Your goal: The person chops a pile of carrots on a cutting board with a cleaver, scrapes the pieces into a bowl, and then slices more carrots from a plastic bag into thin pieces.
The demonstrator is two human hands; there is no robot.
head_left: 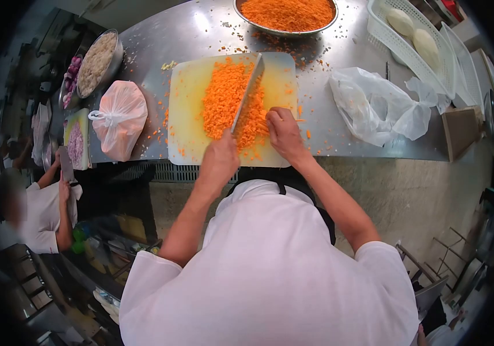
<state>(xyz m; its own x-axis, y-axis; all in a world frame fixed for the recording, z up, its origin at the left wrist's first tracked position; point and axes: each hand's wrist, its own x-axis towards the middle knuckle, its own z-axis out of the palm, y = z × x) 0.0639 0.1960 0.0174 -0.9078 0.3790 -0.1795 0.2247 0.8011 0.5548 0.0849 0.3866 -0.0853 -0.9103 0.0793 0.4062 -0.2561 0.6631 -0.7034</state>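
A pale cutting board [188,124] lies on the steel counter [339,55] with a heap of finely chopped carrot [223,98] on it. My left hand [219,160] is shut on the handle of a cleaver [249,91], whose blade stands edge-down in the carrot, pointing away from me. My right hand [284,131] rests on the right side of the heap, fingers bent on the carrot bits just beside the blade.
A metal bowl [241,12] of chopped carrot sits behind the board. A crumpled clear bag [374,104] and a white basket [385,43] lie right. A tied pink bag [120,118] and another bowl [98,60] lie left. A co-worker [42,213] chops there with a cleaver [66,164].
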